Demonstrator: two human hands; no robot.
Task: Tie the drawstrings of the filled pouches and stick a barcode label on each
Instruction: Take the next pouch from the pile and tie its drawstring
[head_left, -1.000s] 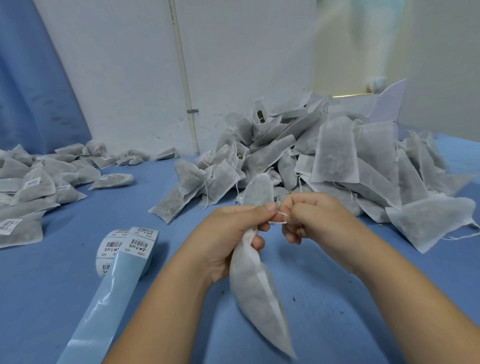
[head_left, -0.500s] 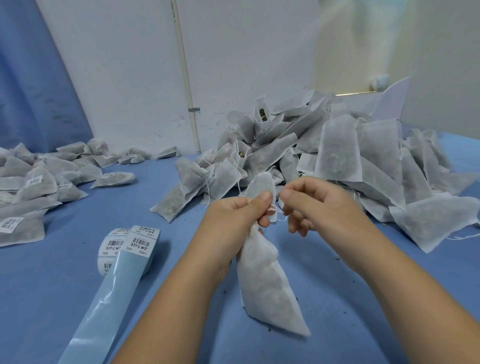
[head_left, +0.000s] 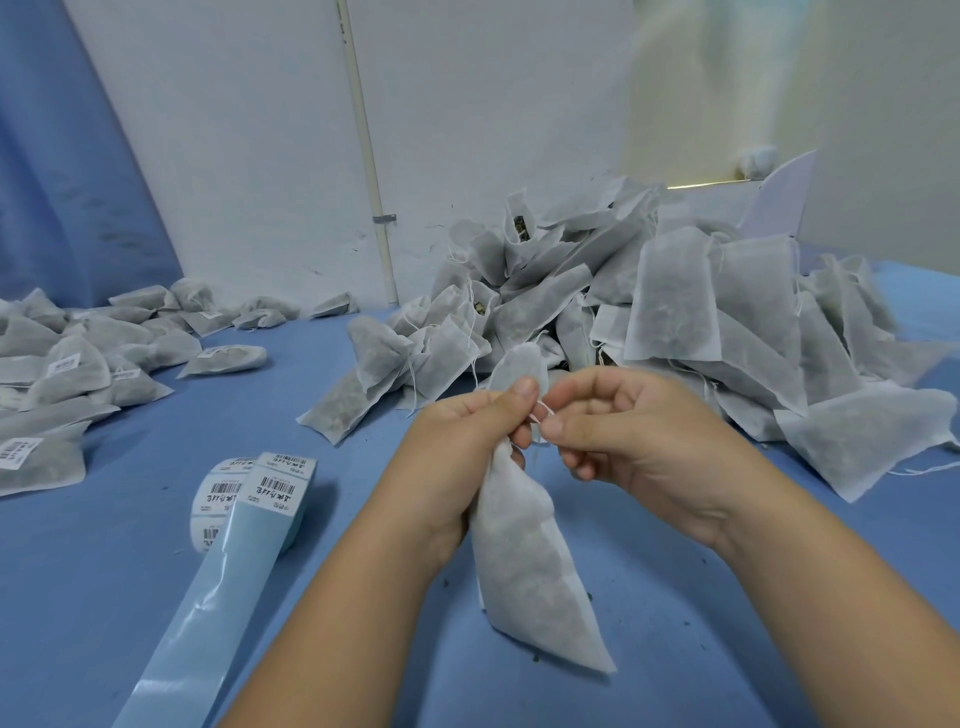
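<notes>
The filled pouch (head_left: 530, 571) hangs mid-table, its lower corner touching the blue table (head_left: 104, 597). The left hand (head_left: 457, 457) is clenched round its gathered neck, and the right hand (head_left: 639, 441) pinches the white drawstring (head_left: 543, 413) just beside it. Untied pouches (head_left: 675, 312) are heaped at one o'clock, the label roll (head_left: 249, 493) lies at eight, and labelled pouches (head_left: 67, 374) at ten.

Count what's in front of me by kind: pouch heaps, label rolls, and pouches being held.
Pouch heaps: 2, left heap and right heap
Label roll: 1
Held pouch: 1, gripped by the left hand, its drawstring pinched by the right hand
Total: 4
</notes>
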